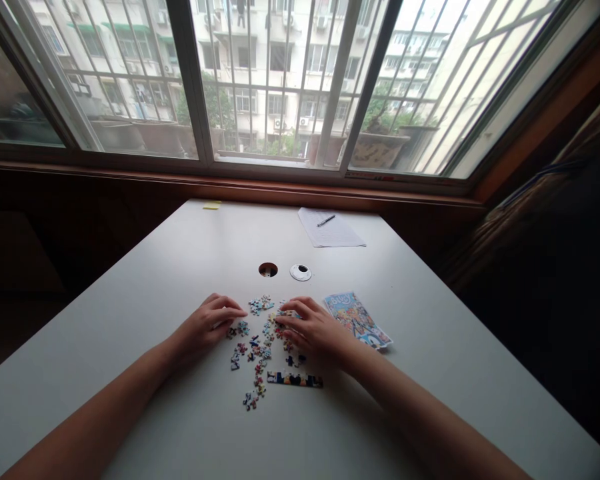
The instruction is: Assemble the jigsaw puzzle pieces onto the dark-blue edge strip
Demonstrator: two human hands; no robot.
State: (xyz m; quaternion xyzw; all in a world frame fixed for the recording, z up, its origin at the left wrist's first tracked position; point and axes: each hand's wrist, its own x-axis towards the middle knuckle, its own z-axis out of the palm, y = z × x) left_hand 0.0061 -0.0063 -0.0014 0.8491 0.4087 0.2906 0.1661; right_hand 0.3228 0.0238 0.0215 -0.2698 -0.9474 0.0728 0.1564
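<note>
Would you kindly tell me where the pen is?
In the head view the pen lies on the paper at the table's far side, near the window.

One head-worn camera looks forward and down across the table (pixel 180 280), close above it, toward the window (pixel 280 80).

The table (pixel 170 280) is plain pale grey. Between the fingertips of both hands, the loose puzzle pieces (pixel 254 347) are speckled blue, pink and white. Behind the right hand's (pixel 313 328) fingers, a joined strip (pixel 295 380) shows dark blue with yellow patches. Just right of them, the picture card (pixel 357 320) is bright blue with multicoloured cartoon print.
</note>
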